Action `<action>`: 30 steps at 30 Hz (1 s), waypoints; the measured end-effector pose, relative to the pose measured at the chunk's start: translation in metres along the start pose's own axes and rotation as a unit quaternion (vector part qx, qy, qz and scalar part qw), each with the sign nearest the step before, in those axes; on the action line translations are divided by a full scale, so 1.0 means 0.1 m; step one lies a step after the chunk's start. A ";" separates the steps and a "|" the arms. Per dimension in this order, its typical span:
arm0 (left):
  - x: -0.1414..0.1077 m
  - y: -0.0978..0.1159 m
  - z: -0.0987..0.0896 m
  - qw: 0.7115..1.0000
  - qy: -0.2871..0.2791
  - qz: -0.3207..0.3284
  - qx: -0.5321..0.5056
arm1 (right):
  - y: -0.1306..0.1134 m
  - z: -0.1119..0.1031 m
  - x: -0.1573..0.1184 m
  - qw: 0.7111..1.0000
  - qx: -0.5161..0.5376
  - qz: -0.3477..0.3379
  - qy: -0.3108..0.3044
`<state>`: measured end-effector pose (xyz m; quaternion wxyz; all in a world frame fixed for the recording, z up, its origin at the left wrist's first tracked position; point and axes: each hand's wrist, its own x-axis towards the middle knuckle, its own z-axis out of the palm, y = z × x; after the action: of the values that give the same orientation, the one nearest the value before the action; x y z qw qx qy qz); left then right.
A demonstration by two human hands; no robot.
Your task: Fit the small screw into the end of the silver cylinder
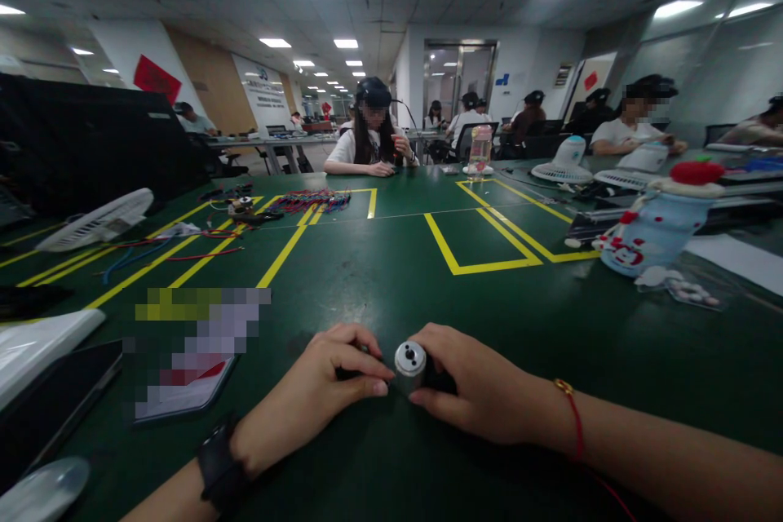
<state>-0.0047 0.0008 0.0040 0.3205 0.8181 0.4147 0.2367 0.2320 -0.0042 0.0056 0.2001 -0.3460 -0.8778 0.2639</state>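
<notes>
A short silver metal cylinder [409, 365], with a few dark holes in its top face, stands upright in front of me on the green table. The thumb and fingers of my right hand [456, 371] are closed round its right side. Just to its left, my left hand [342, 371] has its thumb and forefinger pinched together, their tips close to the cylinder's side. Whatever lies in that pinch, if anything, is too small and dark to make out.
Yellow tape marks the green table [342, 285]. Bundled coloured wires [315, 201] lie far left. A card in a clear sleeve [201, 367] sits near my left arm. On the right stand a blue bottle [657, 220] and small fans [563, 163]. A person [373, 134] sits opposite.
</notes>
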 end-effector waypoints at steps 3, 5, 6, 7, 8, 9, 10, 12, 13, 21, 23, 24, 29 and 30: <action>0.00 -0.01 0.01 1.000 -0.004 0.005 0.027 | 0.00 0.00 0.01 1.000 0.000 -0.001 -0.003; 0.00 -0.01 0.00 0.999 -0.008 0.008 0.042 | 0.00 0.00 0.01 1.000 -0.002 -0.001 -0.005; 0.00 -0.01 -0.01 0.999 -0.010 0.007 0.048 | 0.01 0.00 0.01 1.000 -0.004 -0.001 -0.005; 0.00 -0.01 -0.02 0.999 -0.013 0.006 0.050 | 0.01 0.00 0.01 1.000 -0.005 -0.001 -0.005; 0.00 0.00 -0.03 0.999 -0.016 0.004 0.046 | 0.01 0.00 0.01 1.000 -0.005 -0.001 -0.004; 0.00 0.00 -0.04 0.999 -0.018 0.000 0.035 | 0.01 0.00 0.01 1.000 -0.005 -0.001 -0.003; 0.00 0.01 -0.04 1.000 -0.017 -0.006 0.020 | 0.01 0.00 0.01 1.000 -0.005 -0.001 -0.003; 0.00 0.02 -0.05 0.999 0.003 -0.031 -0.019 | 0.01 0.00 0.00 1.000 -0.002 -0.005 -0.002; 0.00 0.01 -0.06 0.998 0.023 -0.050 -0.040 | 0.00 0.00 0.00 1.000 0.000 -0.006 -0.001; -0.03 -0.07 -0.04 0.977 0.106 -0.106 -0.154 | -0.01 -0.02 0.00 1.000 0.002 -0.007 -0.003; -0.04 -0.06 -0.03 0.977 0.106 -0.107 -0.151 | 0.00 -0.02 0.00 1.000 0.001 -0.008 -0.003; -0.04 -0.06 -0.03 0.977 0.104 -0.107 -0.150 | 0.00 -0.02 0.00 1.000 0.002 -0.007 -0.002; -0.04 -0.03 -0.05 0.988 0.054 -0.099 -0.108 | 0.00 -0.02 -0.01 1.000 0.006 -0.008 0.002; -0.04 -0.01 -0.05 0.992 0.038 -0.092 -0.079 | 0.00 -0.01 -0.01 1.000 0.007 -0.008 0.002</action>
<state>-0.0111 -0.0005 0.0065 0.3888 0.7389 0.4799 0.2694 0.2331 -0.0042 0.0066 0.2063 -0.3380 -0.8784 0.2678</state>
